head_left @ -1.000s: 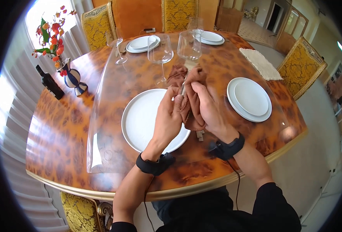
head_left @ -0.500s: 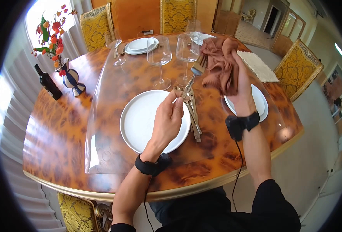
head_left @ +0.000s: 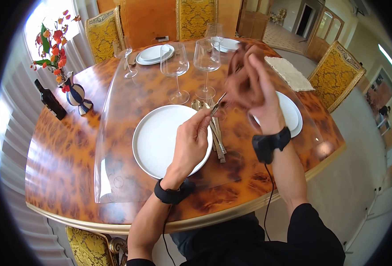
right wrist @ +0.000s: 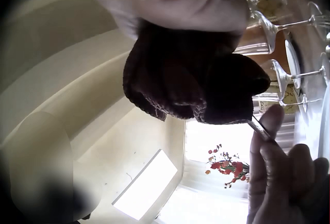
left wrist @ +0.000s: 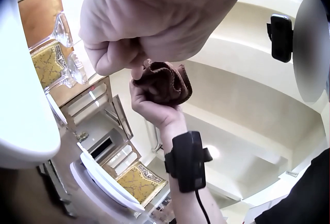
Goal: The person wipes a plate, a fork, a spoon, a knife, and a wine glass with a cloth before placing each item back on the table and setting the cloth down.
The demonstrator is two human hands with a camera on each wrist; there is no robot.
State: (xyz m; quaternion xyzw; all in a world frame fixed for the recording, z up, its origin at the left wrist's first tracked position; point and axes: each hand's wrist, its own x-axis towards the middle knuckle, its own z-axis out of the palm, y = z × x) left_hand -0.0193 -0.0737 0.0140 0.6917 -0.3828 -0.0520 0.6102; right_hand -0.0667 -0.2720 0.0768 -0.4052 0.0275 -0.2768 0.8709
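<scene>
A brown cloth napkin [head_left: 244,84], blurred and bunched, is gripped by my right hand [head_left: 269,108] above the table. My left hand [head_left: 189,139] pinches the handle of a metal fork [head_left: 218,104] between thumb and fingers. The fork slants up toward the cloth, and its tines are hidden. In the right wrist view the fork [right wrist: 261,130] meets the lower edge of the dark napkin [right wrist: 180,79]. Below the hands, several pieces of cutlery [head_left: 219,144] lie along the right rim of a large white plate [head_left: 158,142].
Two large wine glasses [head_left: 175,62] stand just beyond the cutlery. Stacked white plates [head_left: 289,113] sit to the right, partly behind my right hand. A dark bottle [head_left: 49,99] and a striped vase [head_left: 78,99] with red flowers are on the left. A folded beige cloth [head_left: 289,73] lies far right.
My hands were together with the cloth around the fork; my right hand then moved away up and right with the napkin, uncovering the tines. Now the napkin is back over the fork's end.
</scene>
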